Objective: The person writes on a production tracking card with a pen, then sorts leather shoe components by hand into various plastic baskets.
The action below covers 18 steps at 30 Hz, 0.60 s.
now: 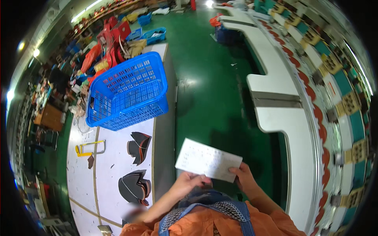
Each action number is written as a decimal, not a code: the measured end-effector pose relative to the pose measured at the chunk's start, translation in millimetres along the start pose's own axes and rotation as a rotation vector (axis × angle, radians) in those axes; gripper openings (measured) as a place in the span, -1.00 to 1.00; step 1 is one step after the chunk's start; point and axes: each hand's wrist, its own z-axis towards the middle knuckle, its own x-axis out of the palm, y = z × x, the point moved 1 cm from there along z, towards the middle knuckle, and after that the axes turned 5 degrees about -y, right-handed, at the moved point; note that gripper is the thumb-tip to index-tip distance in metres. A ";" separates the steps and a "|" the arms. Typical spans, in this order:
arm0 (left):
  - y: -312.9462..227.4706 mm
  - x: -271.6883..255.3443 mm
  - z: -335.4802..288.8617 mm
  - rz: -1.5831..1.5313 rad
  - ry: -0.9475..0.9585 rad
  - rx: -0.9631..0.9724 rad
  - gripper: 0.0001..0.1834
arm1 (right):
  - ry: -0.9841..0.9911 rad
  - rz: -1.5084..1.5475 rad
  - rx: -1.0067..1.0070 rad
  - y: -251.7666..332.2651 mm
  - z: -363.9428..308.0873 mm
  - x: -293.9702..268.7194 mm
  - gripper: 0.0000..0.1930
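A white sheet of paper with writing on it is held out in front of my body, tilted down to the right. My left hand pinches its lower edge, thumb on top. At its right end, my right hand grips the corner, with the thumb over the face of the sheet. To the left, on a white table, lie two tied bundles of dark cut pieces: the nearer bundle and the farther bundle.
A blue plastic basket stands on the table, with a yellow-framed hacksaw nearer me. Red machinery is behind it. On the right runs a long white machine table with cut-outs and a row of machine heads. Green floor lies between.
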 end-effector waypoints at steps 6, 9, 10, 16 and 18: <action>-133.5 -41.6 153.2 -0.199 -0.105 0.220 -0.79 | 0.054 -0.163 -0.104 114.3 166.2 62.0 -0.68; -180.0 -68.3 234.2 -0.253 -0.153 0.153 -0.80 | 0.007 -0.107 -0.190 157.0 241.8 90.0 -0.70; -196.4 -71.9 258.6 -0.258 -0.141 0.128 -0.79 | -0.012 -0.082 -0.143 171.3 262.6 93.2 -0.71; -264.8 -81.3 377.5 -0.204 -0.160 0.050 -0.79 | -0.064 -0.055 -0.194 235.6 377.8 103.0 -0.73; -286.6 -89.7 424.5 -0.192 -0.167 0.051 -0.80 | -0.034 -0.063 -0.176 259.4 427.7 101.8 -0.74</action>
